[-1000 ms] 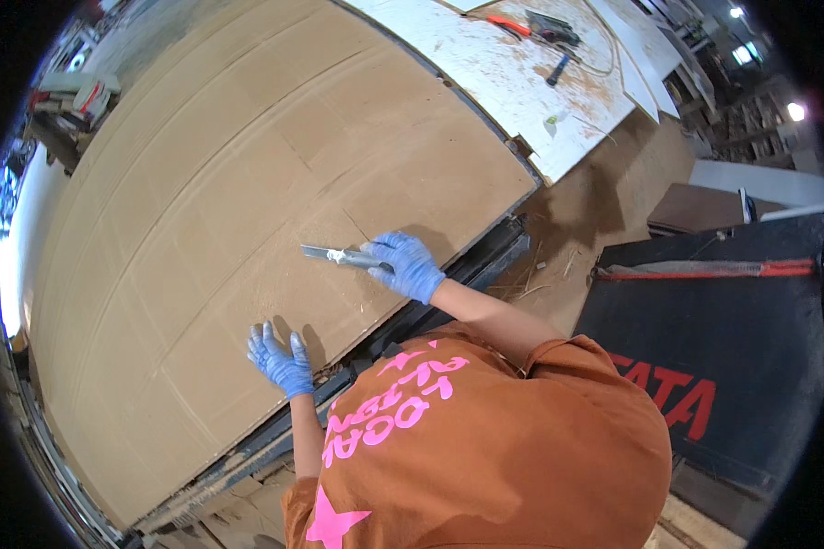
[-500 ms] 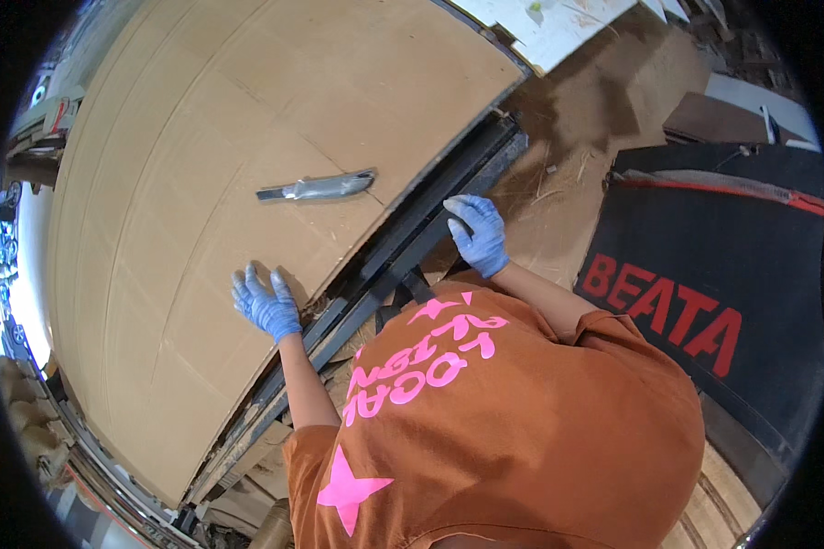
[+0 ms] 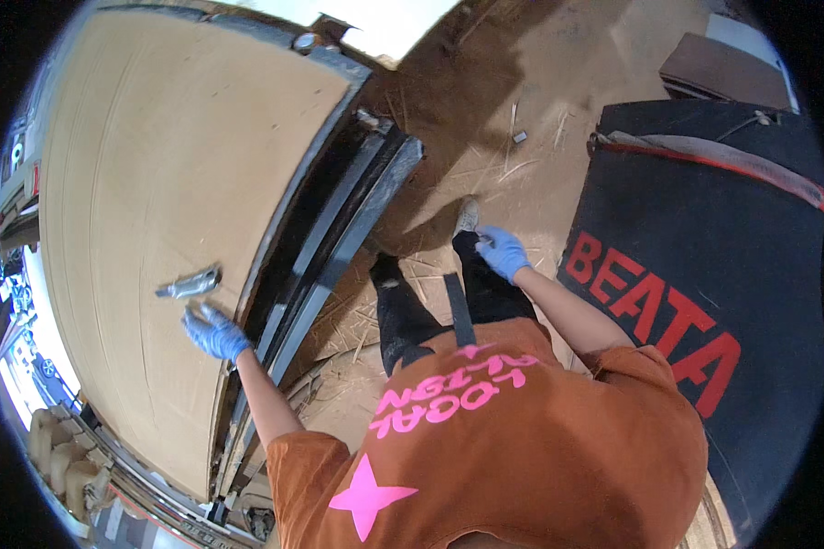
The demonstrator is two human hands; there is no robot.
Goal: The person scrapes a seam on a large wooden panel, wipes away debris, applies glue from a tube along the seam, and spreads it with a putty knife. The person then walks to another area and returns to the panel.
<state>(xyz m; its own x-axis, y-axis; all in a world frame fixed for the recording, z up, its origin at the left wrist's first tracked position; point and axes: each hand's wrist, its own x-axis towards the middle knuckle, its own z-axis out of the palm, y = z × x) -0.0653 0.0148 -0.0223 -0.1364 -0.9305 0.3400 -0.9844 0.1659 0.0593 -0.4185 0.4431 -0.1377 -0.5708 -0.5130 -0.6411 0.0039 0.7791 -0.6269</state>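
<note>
A gray cutter [image 3: 192, 283] is seen lying flat on the brown board [image 3: 174, 156]. Just beside it, the blue-gloved left hand [image 3: 215, 331] is held over the board near its edge, with the fingers spread apart. The blue-gloved right hand [image 3: 504, 253] is held near the dark pants [image 3: 487, 300], well apart from the board. Whether its blurred fingers are apart or together cannot be told.

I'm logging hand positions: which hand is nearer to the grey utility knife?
Left. The left hand is at the tan board, close beside the grey utility knife. The right hand is farther off to the right, beyond the board's edge, by the right leg.
</note>
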